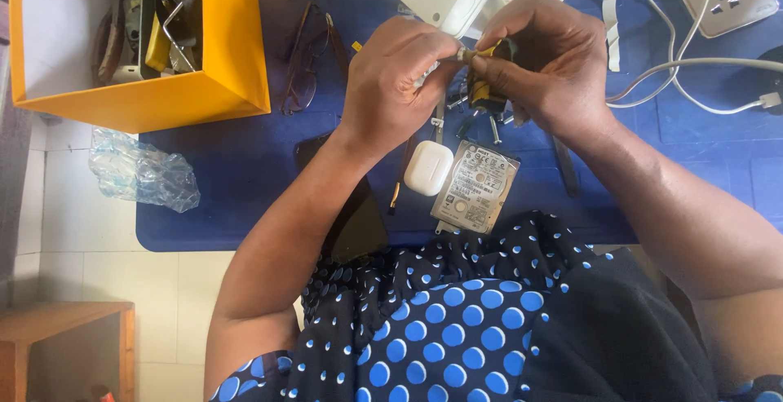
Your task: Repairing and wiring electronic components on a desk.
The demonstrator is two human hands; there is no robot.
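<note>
Between the two hands, the yellow-black screwdriver (487,72) is clamped in the right hand (542,64), while the left hand (400,76) pinches its metal tip. Better keep it over the table (245,165), so the loose screws (493,129) just below stay undisturbed.

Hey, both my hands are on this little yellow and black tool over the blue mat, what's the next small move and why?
Probably seat the metal tip fully into the yellow and black tool: your left hand pinches the tip at its end while your right hand grips the handle, and loose screws lie just below.
</note>
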